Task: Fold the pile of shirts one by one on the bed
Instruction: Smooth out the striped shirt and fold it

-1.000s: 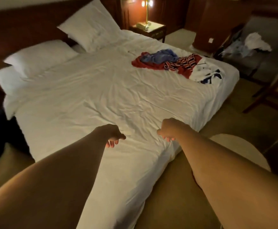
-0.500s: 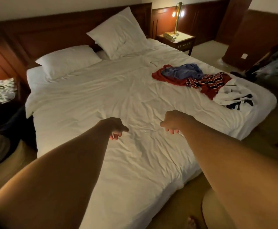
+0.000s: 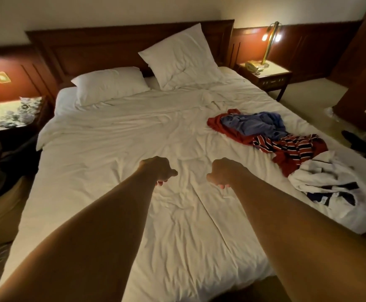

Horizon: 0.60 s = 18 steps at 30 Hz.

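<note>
I see the bed [image 3: 116,153], white and rumpled. At its head a flat pillow [image 3: 110,83] lies beside a second pillow [image 3: 182,59] propped on the headboard [image 3: 103,49]. Toward its right edge lies the pile of shirts [image 3: 286,147]: blue shirt [image 3: 256,124] over red shirt [image 3: 216,123], striped shirt [image 3: 293,144], white shirt [image 3: 325,182]

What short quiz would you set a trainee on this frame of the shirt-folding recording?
1. True or false: the left hand grips a shirt.
2. Which shirt of the pile lies nearest the foot of the bed? A) blue B) white with dark marks C) striped
3. Fill in: the lit lamp stands on the bedside table to the person's ____.
Key: 1 false; the left hand and the right hand both hold nothing. 2 B, the white shirt. 3 right.
</note>
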### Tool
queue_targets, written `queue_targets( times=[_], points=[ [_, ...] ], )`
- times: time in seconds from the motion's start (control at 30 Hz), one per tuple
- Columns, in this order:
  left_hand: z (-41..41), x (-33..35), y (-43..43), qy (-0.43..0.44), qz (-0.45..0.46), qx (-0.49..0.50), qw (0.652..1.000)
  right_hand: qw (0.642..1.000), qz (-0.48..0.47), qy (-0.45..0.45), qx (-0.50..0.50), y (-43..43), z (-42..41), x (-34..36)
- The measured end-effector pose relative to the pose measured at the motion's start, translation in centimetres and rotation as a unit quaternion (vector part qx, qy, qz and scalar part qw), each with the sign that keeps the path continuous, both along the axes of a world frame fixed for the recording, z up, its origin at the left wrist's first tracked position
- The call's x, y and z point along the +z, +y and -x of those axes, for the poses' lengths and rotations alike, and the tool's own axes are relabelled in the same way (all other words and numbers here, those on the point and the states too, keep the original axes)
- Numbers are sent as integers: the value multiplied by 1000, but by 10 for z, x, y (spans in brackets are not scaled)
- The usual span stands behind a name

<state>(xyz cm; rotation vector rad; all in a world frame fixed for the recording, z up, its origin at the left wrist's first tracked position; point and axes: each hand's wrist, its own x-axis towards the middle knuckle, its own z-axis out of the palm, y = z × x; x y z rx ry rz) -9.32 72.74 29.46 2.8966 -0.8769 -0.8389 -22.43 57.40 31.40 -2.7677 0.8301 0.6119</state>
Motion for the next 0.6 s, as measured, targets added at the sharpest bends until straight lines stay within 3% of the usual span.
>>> queue_targets(
  times=[0.23,0.6],
  points=[
    [-22,-6,-83,-54,-6,-26,998,1000,7,-8,-2,-81,-24,-1],
    [-33,-3,-207,-56,-9,-37,998,1000,10,3,-2,-202,-30,-9]
  ],
)
